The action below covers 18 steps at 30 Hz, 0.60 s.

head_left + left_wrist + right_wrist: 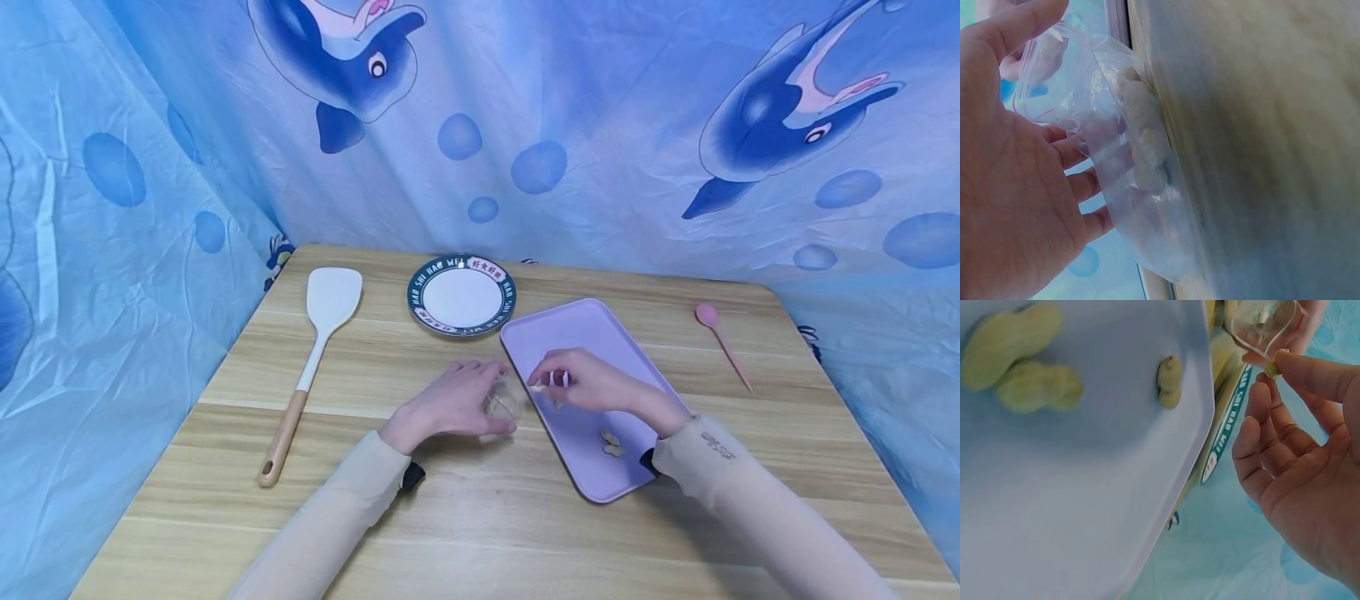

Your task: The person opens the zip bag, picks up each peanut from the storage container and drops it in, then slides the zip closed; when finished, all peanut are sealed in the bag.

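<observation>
A clear zip bag (504, 402) stands on the table with its mouth spread, and my left hand (461, 402) holds it with curved fingers and thumb. Peanuts (1144, 134) lie inside the bag in the left wrist view. Just right of it, above the near-left edge of the lilac tray (600, 329), my right hand (588, 381) pinches a peanut (1274, 367) between thumb and fingertips, close to the bag's mouth. On the tray lie two peanuts (1038, 386) side by side, and a smaller peanut (1170, 381) apart from them.
A round plate (462, 297) with a dark green patterned rim sits at the back. To the left lies a white spatula (327, 308) with a wooden handle. A pink spoon (716, 329) rests on the right. Blue dolphin-print curtain (600, 100) borders the wooden table.
</observation>
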Each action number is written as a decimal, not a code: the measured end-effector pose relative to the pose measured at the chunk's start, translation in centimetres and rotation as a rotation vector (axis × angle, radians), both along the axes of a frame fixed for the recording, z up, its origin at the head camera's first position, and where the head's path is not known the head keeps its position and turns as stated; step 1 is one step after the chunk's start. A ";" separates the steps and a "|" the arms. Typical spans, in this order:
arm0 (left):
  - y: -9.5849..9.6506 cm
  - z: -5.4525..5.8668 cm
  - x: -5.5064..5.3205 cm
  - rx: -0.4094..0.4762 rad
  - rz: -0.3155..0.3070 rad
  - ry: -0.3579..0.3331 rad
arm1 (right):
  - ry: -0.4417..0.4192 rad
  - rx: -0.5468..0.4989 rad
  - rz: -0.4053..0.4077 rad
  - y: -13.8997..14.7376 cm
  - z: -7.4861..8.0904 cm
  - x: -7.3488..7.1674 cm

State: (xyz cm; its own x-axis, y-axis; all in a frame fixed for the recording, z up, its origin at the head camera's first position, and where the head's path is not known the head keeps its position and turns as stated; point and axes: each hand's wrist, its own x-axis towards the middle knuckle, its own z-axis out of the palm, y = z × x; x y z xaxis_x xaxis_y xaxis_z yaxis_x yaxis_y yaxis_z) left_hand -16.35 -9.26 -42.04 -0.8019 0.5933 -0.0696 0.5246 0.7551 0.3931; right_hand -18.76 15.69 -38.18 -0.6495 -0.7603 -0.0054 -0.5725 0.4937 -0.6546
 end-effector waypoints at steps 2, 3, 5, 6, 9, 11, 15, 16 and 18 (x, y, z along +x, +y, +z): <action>0.0 0.0 0.0 0.001 0.000 0.002 | 0.007 -0.001 0.017 -0.4 -0.1 0.0; 0.0 -0.1 0.0 0.004 -0.001 0.002 | 0.010 -0.002 0.024 -0.6 -0.1 0.0; 0.0 0.0 0.0 0.009 -0.004 0.005 | 0.014 -0.001 0.035 -1.0 -0.2 0.1; 0.0 -0.1 0.0 0.011 -0.006 0.008 | 0.019 0.002 0.038 -1.1 -0.2 0.1; 0.0 -0.1 0.0 0.016 -0.010 0.015 | 0.019 0.023 0.037 -1.7 -0.2 0.3; 0.0 -0.2 0.0 0.019 -0.013 0.020 | 0.023 0.037 0.041 -1.9 -0.4 0.4; 0.0 -0.1 0.0 0.022 -0.018 0.024 | 0.045 0.044 0.054 -2.3 -0.6 0.8; 0.0 -0.1 0.0 0.023 -0.018 0.024 | 0.051 0.041 0.057 -2.4 -0.6 0.9; 0.1 -0.1 0.0 0.022 -0.018 0.024 | 0.059 0.036 0.060 -2.5 -0.6 1.1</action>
